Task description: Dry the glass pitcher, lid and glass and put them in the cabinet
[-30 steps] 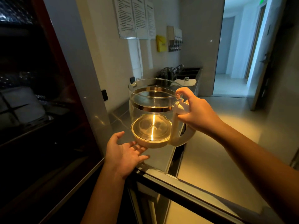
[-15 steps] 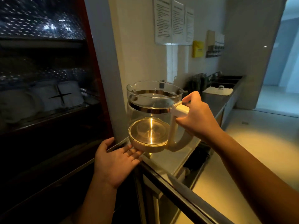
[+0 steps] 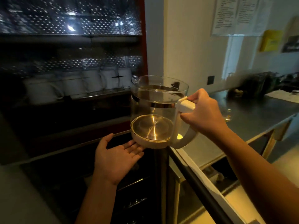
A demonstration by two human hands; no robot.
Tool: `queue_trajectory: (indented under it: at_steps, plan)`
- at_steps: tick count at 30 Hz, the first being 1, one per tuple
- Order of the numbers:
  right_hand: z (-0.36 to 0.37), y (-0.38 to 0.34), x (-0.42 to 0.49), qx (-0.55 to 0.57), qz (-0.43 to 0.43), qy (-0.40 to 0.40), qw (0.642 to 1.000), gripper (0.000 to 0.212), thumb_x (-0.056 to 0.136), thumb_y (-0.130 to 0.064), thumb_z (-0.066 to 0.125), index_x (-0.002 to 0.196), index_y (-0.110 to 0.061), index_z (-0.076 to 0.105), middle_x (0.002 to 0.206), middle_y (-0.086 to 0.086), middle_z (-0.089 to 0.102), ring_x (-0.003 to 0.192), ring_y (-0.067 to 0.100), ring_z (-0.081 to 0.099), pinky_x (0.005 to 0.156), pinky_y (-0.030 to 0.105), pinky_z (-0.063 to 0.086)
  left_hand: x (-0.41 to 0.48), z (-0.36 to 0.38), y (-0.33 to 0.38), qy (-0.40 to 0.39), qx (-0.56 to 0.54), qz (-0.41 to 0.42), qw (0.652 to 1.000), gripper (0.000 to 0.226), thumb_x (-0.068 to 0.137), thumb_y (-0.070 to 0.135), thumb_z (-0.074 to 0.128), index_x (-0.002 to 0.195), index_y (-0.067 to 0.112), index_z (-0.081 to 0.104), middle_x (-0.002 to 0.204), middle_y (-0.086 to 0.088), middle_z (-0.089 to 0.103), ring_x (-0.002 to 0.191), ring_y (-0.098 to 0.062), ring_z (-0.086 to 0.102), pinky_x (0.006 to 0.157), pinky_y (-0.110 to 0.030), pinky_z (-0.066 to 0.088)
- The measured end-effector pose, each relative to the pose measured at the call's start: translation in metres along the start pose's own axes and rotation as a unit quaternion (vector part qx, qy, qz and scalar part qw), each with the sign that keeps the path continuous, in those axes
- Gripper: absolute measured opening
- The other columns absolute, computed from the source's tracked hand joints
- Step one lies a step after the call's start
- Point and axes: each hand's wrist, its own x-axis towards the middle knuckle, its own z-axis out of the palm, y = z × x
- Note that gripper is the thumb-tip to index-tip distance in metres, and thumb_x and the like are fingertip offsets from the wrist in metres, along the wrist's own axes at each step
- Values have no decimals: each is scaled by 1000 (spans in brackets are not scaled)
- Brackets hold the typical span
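The glass pitcher is in the air, held by my right hand. It stands upright: its long axis goes nearly straight up and down, the open mouth is on top and the cream base with the metal bottom plate is below. The small spout is on the side far from my right hand and points toward the cabinet. The white handle points the opposite way, into my right palm. No lid is on the pitcher and it looks empty inside.

My right hand is closed around the upper part of the handle: the fingers are curled around it and the thumb lies on top.

My left hand is lower than the pitcher, with the palm turned up. Its 4 fingers are straight and close together, and the thumb stands apart. The fingertips reach the lower edge of the base, but I cannot tell whether they touch it.

Beyond my left hand the cabinet is dark. On a shelf higher than this hand there is a row of white cups.

Beyond my right hand a metal counter runs along the wall. Above it, printed papers hang on the wall, with a yellow sheet near them.
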Motion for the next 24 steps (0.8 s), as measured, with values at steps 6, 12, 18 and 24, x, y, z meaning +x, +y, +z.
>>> queue_trajectory:
  at_steps: [6,12,18,24]
  plan:
    - [21,-40,-4,25,-44,-42,998,44,76,-13,74,101,-21,39,99,-3,44,89,13,50,62,17,48,-36,-24,28,-7,0,21,1000,76,72,39,52,121,-16,39,125,-40,43,130,-48,30,107,-52,22]
    - [44,-71,-10,29,-100,-64,993,46,73,-13,76,99,-22,39,97,-3,45,89,13,51,65,22,50,-65,-50,48,-12,-38,59,997,88,76,41,51,137,-16,24,136,-40,36,128,-50,33,101,-54,27]
    - [62,-95,-18,68,-134,-41,988,42,72,-16,76,100,-22,45,94,-4,50,82,15,56,65,29,55,-95,-67,63,-21,-39,93,995,87,75,41,54,131,-20,27,134,-42,36,125,-52,36,100,-55,27]
    - [84,-114,-30,102,-193,-34,975,38,72,-14,75,98,-19,48,89,-7,49,77,13,53,61,26,52,-120,-80,73,5,-40,145,989,87,69,34,61,128,-20,29,136,-42,33,129,-51,31,101,-55,26]
